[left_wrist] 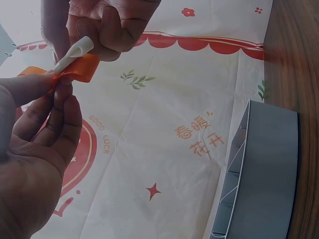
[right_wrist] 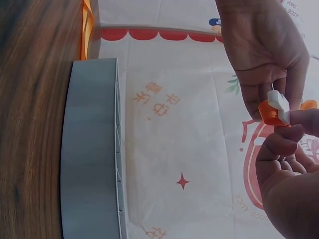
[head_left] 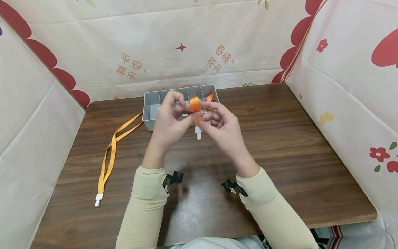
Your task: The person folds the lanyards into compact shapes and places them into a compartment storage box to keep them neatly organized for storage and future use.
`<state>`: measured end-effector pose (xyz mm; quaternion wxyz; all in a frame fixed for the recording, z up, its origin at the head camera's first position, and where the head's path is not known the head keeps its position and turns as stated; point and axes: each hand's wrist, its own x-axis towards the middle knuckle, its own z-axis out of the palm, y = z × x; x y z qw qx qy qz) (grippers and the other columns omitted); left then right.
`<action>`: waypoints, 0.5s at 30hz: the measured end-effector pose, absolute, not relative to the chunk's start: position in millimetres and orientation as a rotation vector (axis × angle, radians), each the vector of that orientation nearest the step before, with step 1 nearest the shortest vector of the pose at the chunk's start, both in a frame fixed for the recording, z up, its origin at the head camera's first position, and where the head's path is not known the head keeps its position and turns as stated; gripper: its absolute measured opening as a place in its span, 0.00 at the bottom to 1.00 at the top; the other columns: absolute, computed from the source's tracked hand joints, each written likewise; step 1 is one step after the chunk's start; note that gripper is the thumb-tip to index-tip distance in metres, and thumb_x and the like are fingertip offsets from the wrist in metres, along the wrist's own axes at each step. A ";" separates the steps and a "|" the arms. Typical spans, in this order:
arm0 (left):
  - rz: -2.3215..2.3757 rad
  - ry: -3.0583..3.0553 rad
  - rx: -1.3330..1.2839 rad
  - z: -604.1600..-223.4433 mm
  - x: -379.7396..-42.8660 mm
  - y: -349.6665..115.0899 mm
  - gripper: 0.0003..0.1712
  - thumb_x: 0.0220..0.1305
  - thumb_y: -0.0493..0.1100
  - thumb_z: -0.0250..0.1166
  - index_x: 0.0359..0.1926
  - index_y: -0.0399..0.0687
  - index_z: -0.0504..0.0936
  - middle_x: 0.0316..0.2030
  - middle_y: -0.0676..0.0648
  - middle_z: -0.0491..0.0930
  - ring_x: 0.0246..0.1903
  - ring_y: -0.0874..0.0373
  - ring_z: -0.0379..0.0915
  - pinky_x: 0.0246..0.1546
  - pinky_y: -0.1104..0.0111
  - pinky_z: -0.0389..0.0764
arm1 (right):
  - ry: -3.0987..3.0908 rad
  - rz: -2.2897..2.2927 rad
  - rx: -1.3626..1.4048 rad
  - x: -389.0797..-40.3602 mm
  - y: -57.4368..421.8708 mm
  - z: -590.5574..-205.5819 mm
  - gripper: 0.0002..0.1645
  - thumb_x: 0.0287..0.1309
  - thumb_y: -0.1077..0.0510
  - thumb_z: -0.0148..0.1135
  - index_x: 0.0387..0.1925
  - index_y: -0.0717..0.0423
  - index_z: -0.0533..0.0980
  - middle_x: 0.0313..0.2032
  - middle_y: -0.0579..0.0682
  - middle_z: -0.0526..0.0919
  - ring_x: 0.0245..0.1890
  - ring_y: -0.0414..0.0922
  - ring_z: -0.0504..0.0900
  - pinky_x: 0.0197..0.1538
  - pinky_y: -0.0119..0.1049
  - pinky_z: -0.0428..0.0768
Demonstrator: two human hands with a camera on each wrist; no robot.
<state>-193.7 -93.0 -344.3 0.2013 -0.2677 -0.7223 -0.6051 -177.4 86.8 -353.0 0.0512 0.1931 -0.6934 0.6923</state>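
Note:
An orange lanyard (head_left: 195, 103), wound into a flat coil, is held up between both hands in front of the grey box. Its white clip (head_left: 198, 133) hangs below the coil in the head view. My left hand (head_left: 168, 119) pinches the coil's near side between thumb and fingers, as the left wrist view also shows. On the other side, my right hand (head_left: 225, 126) pinches the strap near the clip with its thumb and fingers, the index finger reaching to the coil's edge. Part of the band is hidden behind the fingers.
A grey divided box (head_left: 150, 116) stands at the table's back, with another orange lanyard (head_left: 210, 98) in its right compartment. A long orange lanyard (head_left: 113, 147) with a white clip (head_left: 98, 200) lies loose on the wooden table (head_left: 295, 155) at left. Printed cloth (head_left: 186, 31) walls the back and sides.

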 end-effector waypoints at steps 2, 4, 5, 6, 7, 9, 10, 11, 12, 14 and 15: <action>-1.671 -2.014 -0.766 -344.6 -193.9 -93.5 0.23 0.60 0.24 0.74 0.40 0.37 0.65 0.34 0.33 0.90 0.38 0.45 0.90 0.41 0.74 0.85 | -2.107 2.110 0.587 -177.9 86.9 -352.6 0.31 0.63 0.73 0.67 0.67 0.60 0.76 0.31 0.40 0.87 0.32 0.37 0.87 0.38 0.26 0.83; -1.634 -2.010 -0.801 -345.4 -194.3 -94.1 0.22 0.60 0.24 0.74 0.41 0.34 0.67 0.35 0.33 0.90 0.39 0.43 0.91 0.41 0.75 0.84 | -2.111 2.115 0.591 -178.2 87.1 -351.8 0.33 0.63 0.73 0.67 0.68 0.57 0.76 0.31 0.42 0.86 0.31 0.38 0.86 0.37 0.26 0.83; -1.603 -2.006 -0.826 -346.1 -194.9 -94.5 0.21 0.60 0.24 0.74 0.41 0.34 0.68 0.35 0.33 0.90 0.39 0.43 0.91 0.42 0.75 0.84 | -2.117 2.113 0.602 -178.4 87.5 -351.7 0.33 0.63 0.73 0.67 0.68 0.56 0.76 0.31 0.43 0.85 0.31 0.39 0.85 0.37 0.26 0.83; -1.575 -2.001 -0.850 -346.9 -195.6 -94.9 0.20 0.60 0.24 0.74 0.41 0.33 0.69 0.34 0.33 0.90 0.39 0.43 0.91 0.42 0.76 0.84 | -2.123 2.105 0.619 -178.4 87.9 -351.4 0.34 0.63 0.74 0.66 0.69 0.55 0.75 0.31 0.44 0.85 0.31 0.39 0.85 0.38 0.26 0.83; -1.544 -1.993 -0.875 -347.6 -196.3 -95.3 0.19 0.60 0.24 0.73 0.41 0.32 0.70 0.33 0.34 0.90 0.39 0.44 0.90 0.44 0.76 0.85 | -2.131 2.094 0.640 -178.4 88.4 -351.4 0.34 0.63 0.74 0.66 0.69 0.56 0.75 0.32 0.45 0.84 0.31 0.39 0.84 0.38 0.26 0.82; -1.464 -1.972 -0.920 -348.8 -198.0 -96.0 0.15 0.60 0.23 0.72 0.39 0.31 0.73 0.31 0.36 0.89 0.37 0.46 0.90 0.46 0.74 0.86 | -2.141 2.067 0.688 -178.6 89.3 -351.8 0.33 0.64 0.74 0.65 0.69 0.58 0.75 0.33 0.44 0.83 0.33 0.39 0.84 0.40 0.27 0.83; -1.428 -1.960 -0.937 -349.1 -198.5 -96.2 0.12 0.60 0.22 0.71 0.38 0.31 0.75 0.30 0.37 0.88 0.36 0.48 0.88 0.46 0.73 0.86 | -2.135 2.058 0.715 -178.8 89.5 -352.3 0.31 0.64 0.75 0.65 0.68 0.60 0.76 0.34 0.44 0.83 0.33 0.39 0.83 0.40 0.27 0.83; -1.395 -1.949 -0.948 -349.1 -199.0 -96.4 0.10 0.60 0.22 0.71 0.36 0.31 0.77 0.29 0.38 0.88 0.35 0.49 0.87 0.46 0.72 0.86 | -2.126 2.054 0.737 -178.8 89.8 -352.7 0.30 0.65 0.75 0.64 0.67 0.62 0.76 0.35 0.43 0.84 0.35 0.40 0.83 0.41 0.27 0.83; -1.373 -1.941 -0.952 -348.9 -199.1 -96.4 0.09 0.59 0.21 0.70 0.34 0.32 0.79 0.28 0.38 0.87 0.34 0.50 0.86 0.46 0.71 0.87 | -2.111 2.060 0.754 -178.7 89.8 -352.9 0.28 0.65 0.75 0.64 0.66 0.64 0.77 0.36 0.42 0.85 0.36 0.40 0.83 0.42 0.27 0.83; -1.346 -1.923 -0.954 -348.1 -199.2 -96.3 0.08 0.58 0.20 0.69 0.31 0.33 0.81 0.27 0.39 0.86 0.32 0.51 0.84 0.44 0.69 0.86 | -2.079 2.087 0.767 -178.9 89.9 -353.4 0.25 0.65 0.75 0.64 0.63 0.66 0.78 0.39 0.40 0.87 0.37 0.40 0.84 0.42 0.27 0.83; -1.346 -1.917 -0.953 -347.6 -199.0 -96.4 0.09 0.58 0.20 0.69 0.30 0.33 0.81 0.27 0.40 0.86 0.32 0.51 0.84 0.43 0.69 0.86 | -2.063 2.103 0.771 -178.7 89.7 -353.3 0.24 0.65 0.75 0.65 0.62 0.66 0.79 0.40 0.39 0.88 0.38 0.40 0.84 0.42 0.27 0.82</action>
